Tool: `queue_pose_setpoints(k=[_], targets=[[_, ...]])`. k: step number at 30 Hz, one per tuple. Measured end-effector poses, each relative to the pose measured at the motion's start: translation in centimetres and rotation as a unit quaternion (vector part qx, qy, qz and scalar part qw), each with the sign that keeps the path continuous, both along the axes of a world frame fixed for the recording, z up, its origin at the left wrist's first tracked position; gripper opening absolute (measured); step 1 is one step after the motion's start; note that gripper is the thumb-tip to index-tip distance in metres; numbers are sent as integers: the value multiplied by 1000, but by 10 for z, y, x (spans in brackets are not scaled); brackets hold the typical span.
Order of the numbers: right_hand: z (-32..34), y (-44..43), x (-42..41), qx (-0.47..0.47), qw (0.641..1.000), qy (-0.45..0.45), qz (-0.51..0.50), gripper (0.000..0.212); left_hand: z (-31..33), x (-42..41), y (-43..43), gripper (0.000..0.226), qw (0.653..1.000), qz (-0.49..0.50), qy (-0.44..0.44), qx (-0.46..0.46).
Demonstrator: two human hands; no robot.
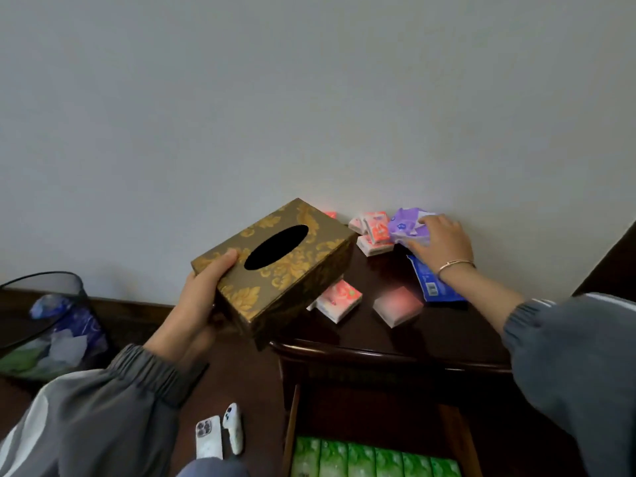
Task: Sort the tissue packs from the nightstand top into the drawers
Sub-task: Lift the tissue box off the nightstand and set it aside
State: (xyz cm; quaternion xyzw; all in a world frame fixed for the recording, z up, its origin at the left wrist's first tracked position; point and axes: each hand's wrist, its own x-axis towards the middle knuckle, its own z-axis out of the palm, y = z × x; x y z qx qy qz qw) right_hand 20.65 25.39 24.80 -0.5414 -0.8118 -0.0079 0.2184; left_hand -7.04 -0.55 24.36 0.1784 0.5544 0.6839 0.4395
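We look down on a dark polished wooden table [447, 332] pushed against a plain grey-white wall [309, 98], with a dark wood floor [247, 370] below the left hand.

The left hand [196, 304] grips the near short end of a gold-patterned tissue box [275, 266], thumb on top and fingers beneath. The box is held clear above the table's left edge, its long axis running away from the hand toward the wall.

The right hand [444, 241], with a bracelet [456, 265] on its wrist, is closed over a purple tissue pack [404, 228] at the back of the table by the wall. The fingers lie across its top and the thumb sits at its near edge. The pack's long axis runs roughly along the wall, out to the left of the hand.

Just beyond the purple pack's left end sits a small heap of pink tissue packs [375, 232], tilted at odd angles. Under the right wrist lies a blue tissue pack [430, 287], lengthwise toward us. Nearer us than the hand lie two more pink packs — one [339, 301] partly under the box, one [397, 306] blurred.

Below the right forearm an open drawer [292, 425] holds a row of green tissue packs [375, 459]. Left of the left hand stands a mesh wastebasket [44, 304] — beneath that forearm, on the floor, lie a phone [209, 438] and a small white device [233, 428].
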Motion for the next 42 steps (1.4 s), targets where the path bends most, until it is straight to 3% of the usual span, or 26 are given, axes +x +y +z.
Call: queue_pose_setpoints(k=[4, 8, 10, 12, 15, 18, 22, 26, 29, 31, 34, 37, 39, 42], targets=[[-13, 43, -35, 1, 987, -147, -67, 45, -6, -10, 1, 52, 999, -15, -10, 28], [-29, 64, -37, 49, 973, -189, -120, 22, -15, -15, 3, 51, 999, -15, -15, 40], [-26, 62, -32, 103, 981, -120, -110, 16, -20, -14, 5, 41, 999, -5, -15, 31], [-14, 48, -20, 152, 984, 29, -94, 15, -25, -11, 8, 32, 1000, -3, -19, 23], [9, 7, 11, 208, 950, 231, -34, 16, -29, -5, 4, 29, 999, -24, -20, 26], [21, -52, 60, 213, 926, 307, 49, 18, -30, -3, -10, 28, 997, -59, -41, 30], [7, -131, 142, 70, 932, 345, 86, 20, -34, -5, -45, 35, 989, -133, -60, -37], [-9, -193, 206, -100, 940, 304, 116, 16, -49, 2, -73, 54, 967, -198, -54, -149], [-19, -227, 229, -226, 935, 229, 150, 6, -66, 19, -90, 79, 942, -218, 5, -256], [-28, -244, 229, -272, 930, 194, 152, 19, -77, 32, -98, 79, 918, -250, -31, -306], [-56, -261, 209, -286, 938, 142, 138, 28, -99, 45, -111, 70, 905, -251, -41, -342], [-97, -263, 180, -244, 962, 69, 103, 12, -118, 59, -108, 63, 921, -200, -45, -330], [-129, -256, 160, -204, 976, 6, 71, 6, -128, 62, -106, 67, 931, -158, -50, -324], [-167, -239, 132, -197, 974, -100, 51, 18, -140, 62, -106, 78, 938, -117, -45, -322]])
